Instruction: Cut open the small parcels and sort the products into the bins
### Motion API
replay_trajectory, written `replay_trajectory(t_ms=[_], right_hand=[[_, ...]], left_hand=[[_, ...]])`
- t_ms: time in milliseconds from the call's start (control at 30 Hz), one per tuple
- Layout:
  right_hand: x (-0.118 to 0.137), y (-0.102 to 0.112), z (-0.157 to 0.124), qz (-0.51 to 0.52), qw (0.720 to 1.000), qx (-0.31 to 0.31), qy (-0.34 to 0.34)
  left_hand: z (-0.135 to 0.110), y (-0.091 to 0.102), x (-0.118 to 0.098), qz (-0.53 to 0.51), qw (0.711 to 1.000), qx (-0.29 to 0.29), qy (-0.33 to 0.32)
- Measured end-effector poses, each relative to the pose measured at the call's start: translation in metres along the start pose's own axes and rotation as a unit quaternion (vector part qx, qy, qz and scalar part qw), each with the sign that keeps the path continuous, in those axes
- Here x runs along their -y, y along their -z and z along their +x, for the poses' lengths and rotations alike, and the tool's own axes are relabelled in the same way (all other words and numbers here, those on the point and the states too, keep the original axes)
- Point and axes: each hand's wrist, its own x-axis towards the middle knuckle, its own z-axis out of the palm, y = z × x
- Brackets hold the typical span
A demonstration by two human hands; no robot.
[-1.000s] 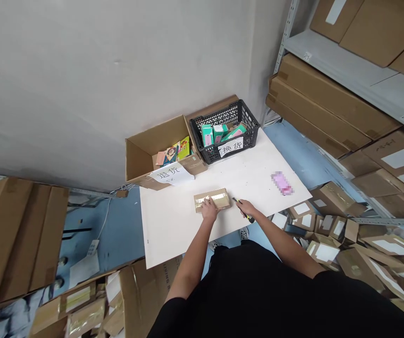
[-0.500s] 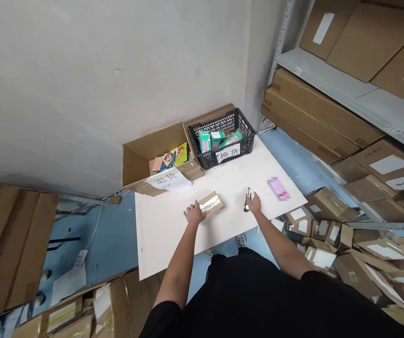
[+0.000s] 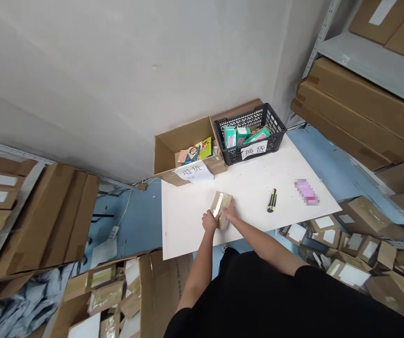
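Note:
A small cardboard box [image 3: 217, 202] with shiny tape along its top is between my two hands over the white table [image 3: 181, 225]. My left hand [image 3: 210, 220] grips its near left side, fingers closed on it. My right hand [image 3: 229, 212] holds its right side, with the thumbs close together at the near end. To the right, a black and yellow utility knife [image 3: 272, 200] lies on the tabletop, apart from both hands. A pink pixelated item [image 3: 306, 191] lies farther right.
At the table's back stand an open carton [image 3: 167, 155] holding booklets and a black plastic crate [image 3: 275, 138] with green boxes; both bear paper signs. Shelving [image 3: 367, 54] with long cartons rises on the right. Piled boxes [image 3: 350, 272] lie on the floor at right, more at lower left.
My right hand has let go of the utility knife, leaving it on the table, and has moved left onto the cardboard box. The box has turned. The camera view has shifted left.

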Motion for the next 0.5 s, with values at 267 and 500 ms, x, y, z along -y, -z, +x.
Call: replay_trajectory(t_ms=[267,500], right_hand=[[0.016,0.0,0.007,-0.055,0.998,-0.018,0.016],[0.012,0.022,0.004,-0.032,0.999,-0.001,0.025]], left_hand=[[0.003,-0.011,0.017,0.027,0.993,-0.05,-0.102],[0.03,0.022,0.049,-0.047,0.965,0.049,-0.252]])
